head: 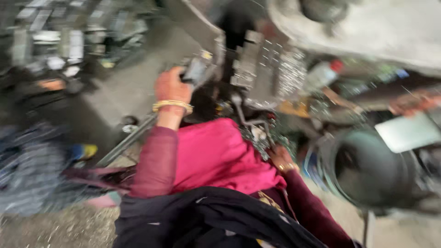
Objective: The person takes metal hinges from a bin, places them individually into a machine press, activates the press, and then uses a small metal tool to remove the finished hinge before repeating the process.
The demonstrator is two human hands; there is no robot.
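Dark cloth (216, 220) is lying closest, under pink fabric (216, 156). Beyond it, the left hand (171, 87) is gripping a dark handle (195, 71) on the grey machine (257, 69). Right hand (280, 158) is resting low beside a dark round tub (367, 170); its grip is too blurred to tell.

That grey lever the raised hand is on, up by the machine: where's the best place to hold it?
Probably at its outer end, where the left hand already wraps the grey handle, coming from below. It sticks out from the machine toward the person. Blur hides its exact shape.
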